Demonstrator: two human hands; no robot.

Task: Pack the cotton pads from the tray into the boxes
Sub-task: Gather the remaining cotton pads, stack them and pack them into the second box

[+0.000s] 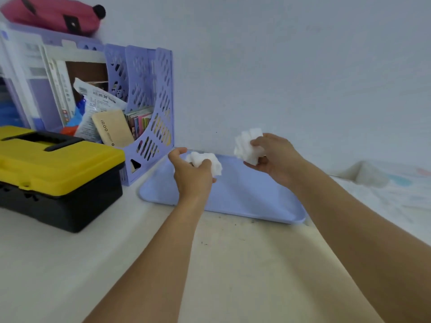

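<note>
A light blue tray lies on the white table against the wall. Above its left part, my left hand grips a bunch of white cotton pads. Higher and to the right, over the tray's back edge, my right hand grips a second bunch of cotton pads. Both bunches are lifted off the tray, and its visible surface holds no other pads. No packing box is in sight apart from a shut toolbox at the left.
A yellow-lidded black toolbox stands shut at the left. Behind it a purple file rack holds papers, packets and a beige power bank. A pink pouch lies on top. Bedding lies at the right.
</note>
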